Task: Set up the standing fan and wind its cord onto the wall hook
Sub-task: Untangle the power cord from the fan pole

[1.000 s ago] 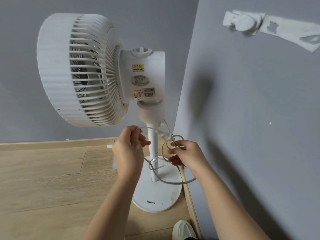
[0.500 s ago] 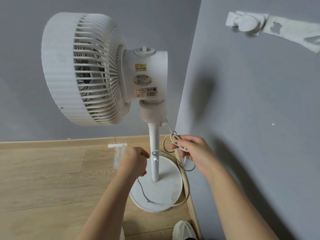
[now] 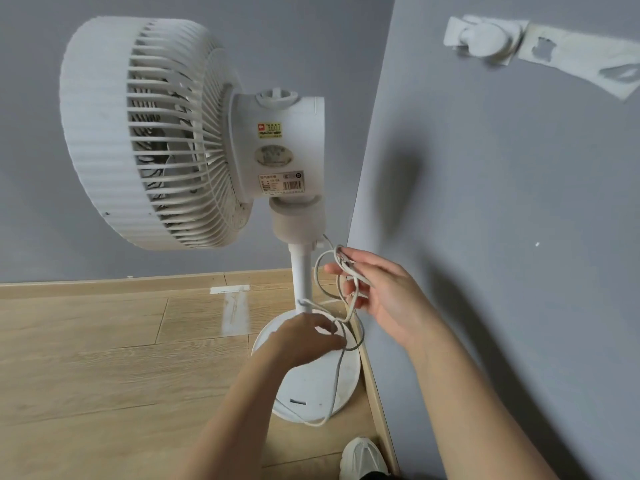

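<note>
A white standing fan point(image 3: 284, 150) stands upright in the room corner on its round base point(image 3: 311, 386), head turned left. Its thin white cord point(image 3: 336, 375) runs from under the fan's neck and trails over the base. My right hand point(image 3: 384, 299) holds several loops of the cord beside the pole. Low over the base, my left hand point(image 3: 304, 337) pinches a lower stretch of the same cord. The white wall hook point(image 3: 485, 39) sits high on the right wall, well above both hands, with nothing on it.
Grey walls meet in a corner just behind the fan. Torn white tape strips point(image 3: 581, 60) run beside the hook. Wooden floor point(image 3: 104, 358) spreads to the left with a pale tape mark point(image 3: 235, 306). My white shoe point(image 3: 363, 459) is near the baseboard below.
My left hand has dropped from beside the pole down to the base, drawing cord along. My right hand has risen slightly and gathered the loops tighter.
</note>
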Motion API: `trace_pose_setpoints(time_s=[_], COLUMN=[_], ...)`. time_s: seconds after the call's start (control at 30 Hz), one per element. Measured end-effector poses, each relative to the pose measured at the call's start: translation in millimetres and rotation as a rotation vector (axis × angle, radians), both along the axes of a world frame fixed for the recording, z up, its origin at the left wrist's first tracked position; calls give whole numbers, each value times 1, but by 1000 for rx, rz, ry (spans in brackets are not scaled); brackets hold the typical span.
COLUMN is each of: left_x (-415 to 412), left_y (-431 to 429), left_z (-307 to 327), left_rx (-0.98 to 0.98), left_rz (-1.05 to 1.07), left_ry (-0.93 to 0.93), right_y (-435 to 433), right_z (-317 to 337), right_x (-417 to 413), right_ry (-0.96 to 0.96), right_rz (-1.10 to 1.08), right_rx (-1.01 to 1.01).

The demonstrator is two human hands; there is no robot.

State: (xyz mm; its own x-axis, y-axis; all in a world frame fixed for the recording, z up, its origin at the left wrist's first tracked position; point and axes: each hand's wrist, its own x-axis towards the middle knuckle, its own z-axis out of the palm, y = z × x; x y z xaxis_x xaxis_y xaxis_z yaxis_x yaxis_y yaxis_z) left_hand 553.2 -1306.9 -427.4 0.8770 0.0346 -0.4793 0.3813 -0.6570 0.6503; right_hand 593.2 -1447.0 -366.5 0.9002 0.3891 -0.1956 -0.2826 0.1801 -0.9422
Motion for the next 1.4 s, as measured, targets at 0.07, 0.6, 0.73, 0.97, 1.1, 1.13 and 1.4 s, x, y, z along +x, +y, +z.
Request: trace_pose_setpoints(time_s=[0.07, 0.6, 0.73, 0.97, 1.1, 1.13, 1.4], left_x=[0, -2, -3, -7, -12, -13, -25], left_y=[-5, 39, 56, 73, 73, 71, 66], left_z=[-5, 14, 11, 9, 9, 7, -8], left_rx=[-29, -82, -248, -229, 180, 239, 274], left_rz=[21, 561, 732, 826, 412, 295, -102], left_ry=[-42, -373, -366, -356, -301, -250, -93], right_y=[2, -14, -14, -23, -21, -21, -6], right_z=[-1, 1, -2, -5, -1, 0, -22], right_x=[0, 6, 5, 10, 11, 12, 12], right_ry=[11, 31, -46, -282, -103, -78, -110], right_rz=[11, -36, -168, -323, -335, -299, -14], right_rx=[-14, -155, -326, -531, -317, -291, -608])
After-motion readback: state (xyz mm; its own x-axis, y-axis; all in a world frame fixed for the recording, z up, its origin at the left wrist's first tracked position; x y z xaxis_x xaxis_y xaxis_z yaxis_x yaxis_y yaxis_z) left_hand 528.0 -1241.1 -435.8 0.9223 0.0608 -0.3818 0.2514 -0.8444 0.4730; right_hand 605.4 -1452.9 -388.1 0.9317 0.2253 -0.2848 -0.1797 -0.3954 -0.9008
